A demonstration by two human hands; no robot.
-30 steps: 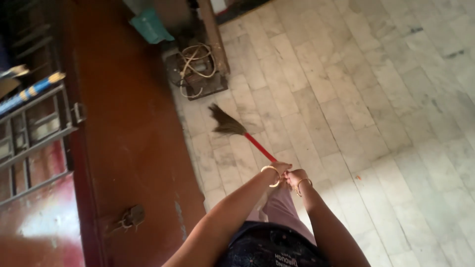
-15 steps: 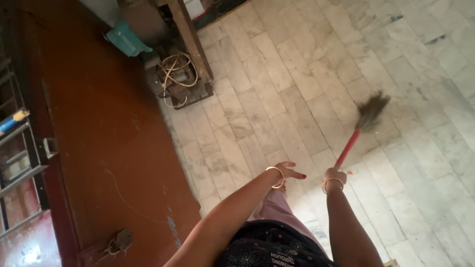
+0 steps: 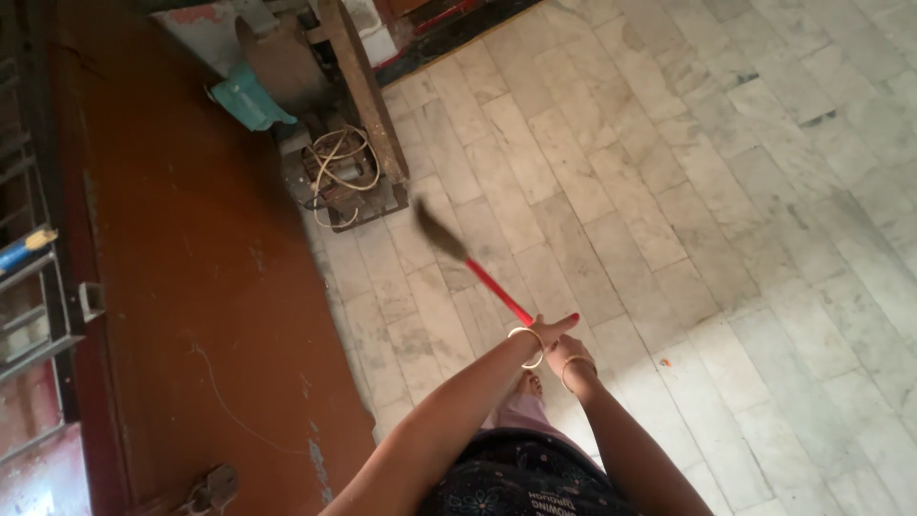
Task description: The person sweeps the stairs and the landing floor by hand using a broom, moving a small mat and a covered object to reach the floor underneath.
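Note:
A broom with a red handle (image 3: 497, 291) and a dark brush (image 3: 435, 232) points up and left over the pale marble tile floor (image 3: 669, 191); the brush is blurred. My left hand (image 3: 551, 329), with a gold bangle on the wrist, lies over the near end of the handle with one red-nailed finger stretched out. My right hand (image 3: 570, 355), also bangled, is pressed right behind it at the handle's end and is mostly hidden by the left hand. My foot shows just below the hands.
A big brown wooden door (image 3: 191, 287) fills the left, with a latch (image 3: 205, 490) low down and a metal grille (image 3: 33, 296) beyond. At the top stand a teal dustpan (image 3: 248, 97), a wooden post (image 3: 358, 91) and a coil of cable (image 3: 344, 170).
The broom swung out to the right in my right hand alone, then swept back to the left. My hands have come together again on the handle.

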